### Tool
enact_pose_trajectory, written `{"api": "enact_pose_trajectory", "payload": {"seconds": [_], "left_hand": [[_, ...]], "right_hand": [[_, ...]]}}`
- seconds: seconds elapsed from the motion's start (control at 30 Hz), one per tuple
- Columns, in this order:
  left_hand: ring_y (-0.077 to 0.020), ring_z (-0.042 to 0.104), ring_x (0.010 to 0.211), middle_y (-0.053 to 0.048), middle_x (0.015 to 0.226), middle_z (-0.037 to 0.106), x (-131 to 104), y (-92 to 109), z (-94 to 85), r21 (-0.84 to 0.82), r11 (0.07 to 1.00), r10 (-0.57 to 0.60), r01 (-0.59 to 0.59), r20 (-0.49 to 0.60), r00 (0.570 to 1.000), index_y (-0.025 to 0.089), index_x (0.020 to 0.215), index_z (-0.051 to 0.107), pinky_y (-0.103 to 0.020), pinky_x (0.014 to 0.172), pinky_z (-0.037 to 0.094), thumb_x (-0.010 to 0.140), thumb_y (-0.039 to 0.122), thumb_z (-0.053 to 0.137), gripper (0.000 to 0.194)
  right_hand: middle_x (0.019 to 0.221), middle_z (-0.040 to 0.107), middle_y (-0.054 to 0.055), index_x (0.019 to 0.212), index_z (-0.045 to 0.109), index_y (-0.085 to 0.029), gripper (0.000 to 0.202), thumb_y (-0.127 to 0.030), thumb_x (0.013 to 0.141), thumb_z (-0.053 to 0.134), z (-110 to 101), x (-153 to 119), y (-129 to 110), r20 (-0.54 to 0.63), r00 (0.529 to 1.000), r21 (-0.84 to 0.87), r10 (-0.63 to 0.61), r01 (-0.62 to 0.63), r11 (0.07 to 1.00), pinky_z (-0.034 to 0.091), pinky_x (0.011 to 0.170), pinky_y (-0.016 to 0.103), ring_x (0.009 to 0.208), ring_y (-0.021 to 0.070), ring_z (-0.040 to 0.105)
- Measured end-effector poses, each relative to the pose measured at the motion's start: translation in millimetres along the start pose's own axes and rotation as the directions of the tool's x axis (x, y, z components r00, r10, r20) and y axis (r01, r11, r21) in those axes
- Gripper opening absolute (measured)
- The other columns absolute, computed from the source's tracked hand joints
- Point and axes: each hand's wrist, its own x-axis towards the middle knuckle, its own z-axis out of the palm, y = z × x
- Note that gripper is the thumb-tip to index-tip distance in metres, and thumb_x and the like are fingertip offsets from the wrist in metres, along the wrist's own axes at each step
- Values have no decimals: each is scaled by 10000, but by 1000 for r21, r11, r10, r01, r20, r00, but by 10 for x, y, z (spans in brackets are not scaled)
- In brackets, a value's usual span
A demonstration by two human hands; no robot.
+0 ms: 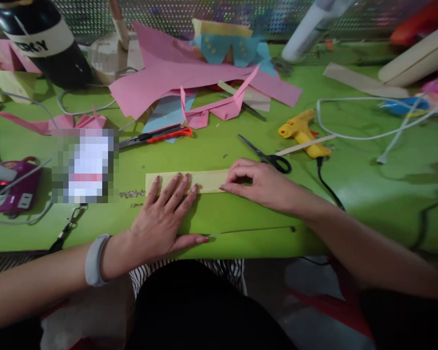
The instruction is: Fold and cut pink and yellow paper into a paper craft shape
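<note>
A pale yellow paper strip [209,181] lies lengthwise on the green table. Spread flat over its left part is my left hand [168,209], fingertips on the paper and thumb stretched toward the table's front edge. At the strip's right end, my right hand [255,182] pinches the paper between thumb and bent fingers, which hide that end. Black-handled scissors [266,156] rest just behind my right hand. A yellow glue gun [302,133] lies farther back on the right, with a thin wooden stick [306,144] across it.
An orange utility knife [160,136], a folded pink paper shape [219,108] and a large pink sheet [175,73] lie behind the strip. To the left are a blurred-out phone [87,165], a purple power block [16,187] and a dark bottle [45,43]. A white cable [368,138] loops at right.
</note>
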Motion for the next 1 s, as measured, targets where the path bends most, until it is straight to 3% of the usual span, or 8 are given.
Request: {"api": "enact_pose_trajectory", "payload": {"seconds": [0.2, 0.37, 0.63, 1.0], "left_hand": [[-372, 211, 1494, -199, 1603, 273, 5, -34, 34, 2, 1000, 23, -23, -44, 999, 133, 1575, 164, -580, 1208, 76, 920, 718, 360, 899], [-374, 209, 1494, -190, 1612, 253, 18, -48, 27, 15, 999, 33, -32, -43, 999, 168, 1589, 93, -586, 1206, 95, 930, 692, 379, 890], [-376, 200, 1496, -196, 1615, 242, 28, -58, 16, 10, 999, 49, -49, -44, 998, 163, 1595, 50, -601, 1203, 104, 934, 686, 371, 902], [-368, 176, 1504, -211, 1616, 227, 46, -69, -13, 39, 998, 54, -54, -15, 998, 148, 1592, 42, -587, 1206, 97, 953, 671, 327, 874]], "right_hand": [[849, 617, 36, 797, 703, -194, 297, -393, 942, 536, -136, 27, 25, 86, 996, 67, 5, -10, 998, 452, 710, 298, 748, 142, 588], [862, 623, 23, 803, 692, -191, 177, -362, 796, 738, -162, 26, -9, 116, 993, 33, 39, -43, 999, 433, 672, 281, 737, 134, 570], [825, 631, 14, 763, 695, -184, 133, -306, 814, 707, -213, 55, 68, 149, 986, 51, 71, -80, 996, 423, 642, 270, 700, 121, 569], [856, 647, 22, 778, 683, -188, 153, -330, 835, 685, -294, 43, 34, 165, 982, -89, 88, -74, 993, 399, 681, 280, 750, 138, 564]]}}
